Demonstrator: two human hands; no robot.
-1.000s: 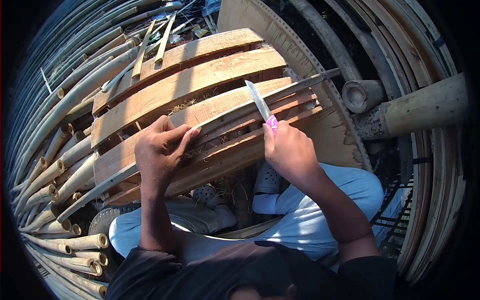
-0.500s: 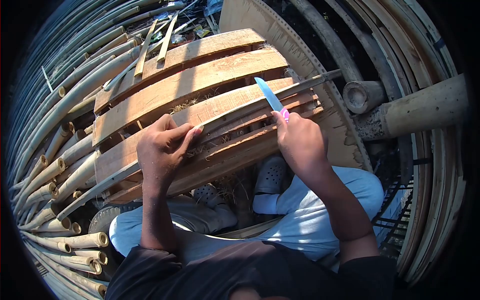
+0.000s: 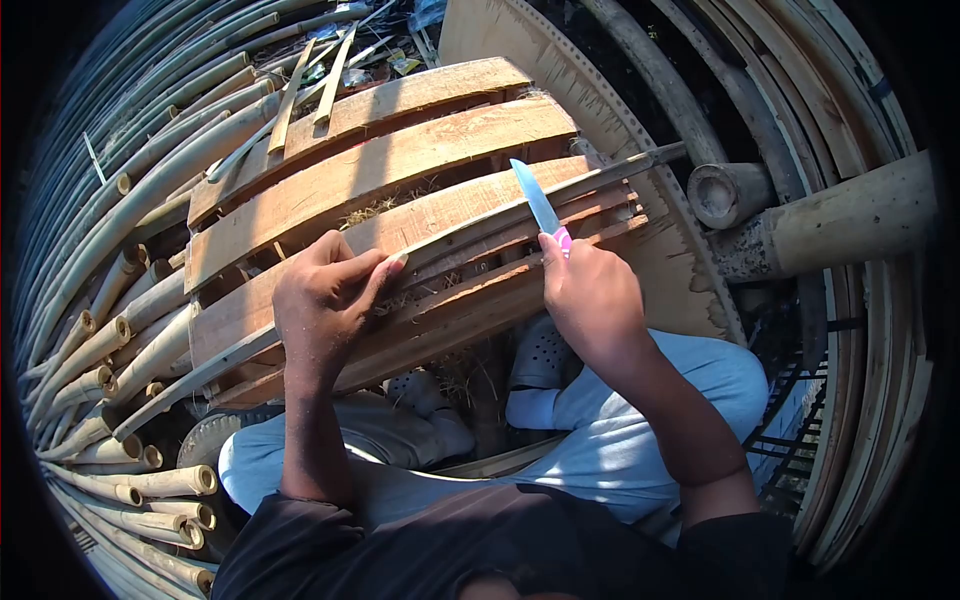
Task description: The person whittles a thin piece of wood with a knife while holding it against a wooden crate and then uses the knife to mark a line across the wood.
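A long, narrow strip of what looks like bamboo [image 3: 622, 172] lies slantwise across a pallet of wooden planks [image 3: 450, 143], running past both of its sides. My left hand [image 3: 325, 295] is closed round this strip near its middle, with thumb and fingertips pinching it. In my right hand [image 3: 600, 295] is a knife [image 3: 537, 198] with a pink handle, gripped in a fist. Its bluish blade points up and away from me and crosses the strip to the right of my left hand, right at its edge.
Bamboo poles [image 3: 150, 225] are heaped along the left. Two thin wood pieces [image 3: 337, 75] rest on the pallet's far end. Beyond its right side are a curved board [image 3: 690, 270], a thick bamboo pole [image 3: 850, 222] and stacked long slats [image 3: 850, 420]. My crossed legs are close below.
My right hand has moved slightly left and toward me along the strip with the knife. My left hand stays in place on the strip.
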